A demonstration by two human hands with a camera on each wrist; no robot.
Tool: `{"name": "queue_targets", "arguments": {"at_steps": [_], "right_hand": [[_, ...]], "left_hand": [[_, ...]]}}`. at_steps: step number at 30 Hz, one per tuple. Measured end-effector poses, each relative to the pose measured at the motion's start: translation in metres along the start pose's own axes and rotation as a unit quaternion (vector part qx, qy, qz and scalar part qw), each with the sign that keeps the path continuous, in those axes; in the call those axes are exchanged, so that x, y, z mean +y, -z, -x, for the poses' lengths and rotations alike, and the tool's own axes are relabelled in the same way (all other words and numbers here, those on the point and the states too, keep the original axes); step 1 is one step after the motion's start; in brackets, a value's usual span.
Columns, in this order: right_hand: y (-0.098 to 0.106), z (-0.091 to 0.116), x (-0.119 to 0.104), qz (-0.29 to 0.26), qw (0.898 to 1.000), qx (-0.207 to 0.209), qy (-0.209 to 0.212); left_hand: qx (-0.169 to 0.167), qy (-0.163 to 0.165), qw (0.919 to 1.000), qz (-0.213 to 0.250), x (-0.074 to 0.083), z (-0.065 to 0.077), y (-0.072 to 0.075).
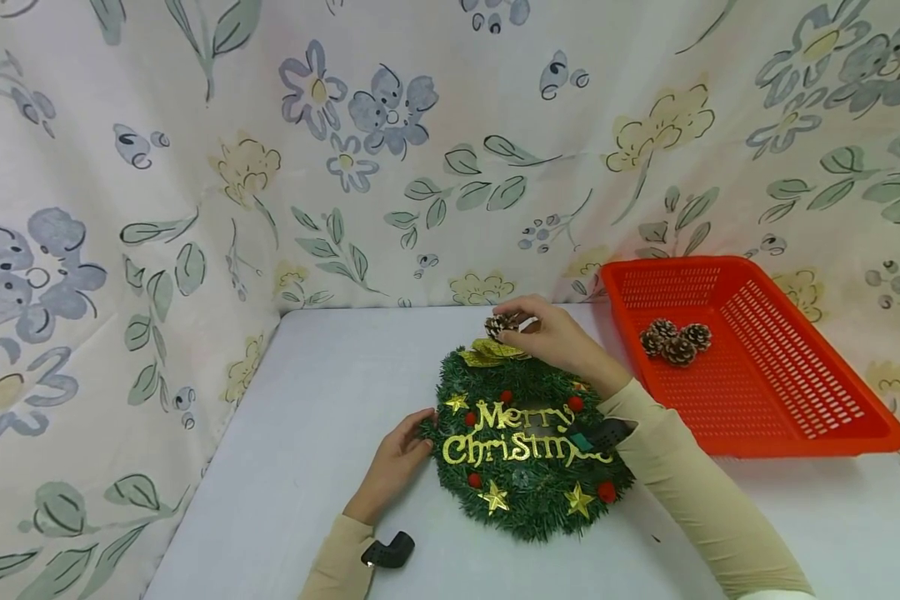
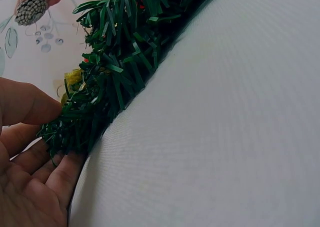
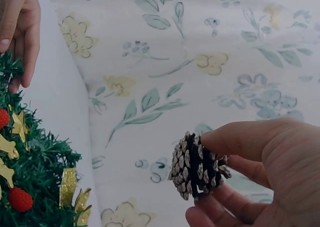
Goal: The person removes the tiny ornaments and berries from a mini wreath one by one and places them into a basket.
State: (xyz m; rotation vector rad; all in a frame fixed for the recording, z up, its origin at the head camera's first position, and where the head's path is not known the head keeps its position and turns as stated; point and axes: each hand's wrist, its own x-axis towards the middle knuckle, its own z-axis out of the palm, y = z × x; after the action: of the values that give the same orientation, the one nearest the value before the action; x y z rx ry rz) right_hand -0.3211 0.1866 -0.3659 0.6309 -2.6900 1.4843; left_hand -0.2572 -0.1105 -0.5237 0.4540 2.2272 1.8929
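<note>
A green tinsel wreath (image 1: 525, 512) lies on the white table, with gold "Merry Christmas" lettering (image 1: 495, 450), gold stars, red balls and a gold glitter bow (image 1: 487, 353) at its top. My right hand (image 1: 551, 337) pinches a pine cone (image 3: 192, 167) with pale-tipped scales between thumb and fingers, just above the bow. At the wreath's left edge, my left hand (image 1: 396, 462) grips the tinsel, thumb (image 2: 30, 104) over it and fingers beneath. The right wrist's dark camera overlaps the end of the lettering in the head view.
A red plastic basket (image 1: 802, 450) stands on the right of the table, holding several pine cones (image 1: 678, 350) in its left part. Behind the table hangs a floral curtain (image 1: 420, 167). White table surface (image 1: 322, 400) extends left of the wreath.
</note>
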Motion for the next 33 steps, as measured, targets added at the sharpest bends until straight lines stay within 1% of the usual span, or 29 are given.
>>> {"name": "queue_targets", "arguments": {"at_steps": [8,15,17,26,33], "right_hand": [[0.008,0.003,0.003,-0.002,1.0,0.015,0.001],[0.015,0.005,0.004,-0.011,1.0,0.013,-0.008],[0.016,0.006,0.004,-0.012,1.0,0.014,-0.011],[0.028,0.008,0.009,0.017,1.0,0.021,-0.008],[0.039,0.013,0.015,0.037,0.999,0.024,-0.025]], "left_hand": [[0.001,0.0,1.0,-0.003,-0.001,0.0,0.0],[-0.004,0.023,0.9996,-0.015,0.0,0.002,0.001],[-0.005,0.022,0.9997,-0.014,0.0,0.002,0.001],[-0.006,0.013,0.9999,-0.007,-0.001,0.002,0.001],[-0.003,0.013,0.9999,-0.002,-0.001,0.002,0.001]]}}
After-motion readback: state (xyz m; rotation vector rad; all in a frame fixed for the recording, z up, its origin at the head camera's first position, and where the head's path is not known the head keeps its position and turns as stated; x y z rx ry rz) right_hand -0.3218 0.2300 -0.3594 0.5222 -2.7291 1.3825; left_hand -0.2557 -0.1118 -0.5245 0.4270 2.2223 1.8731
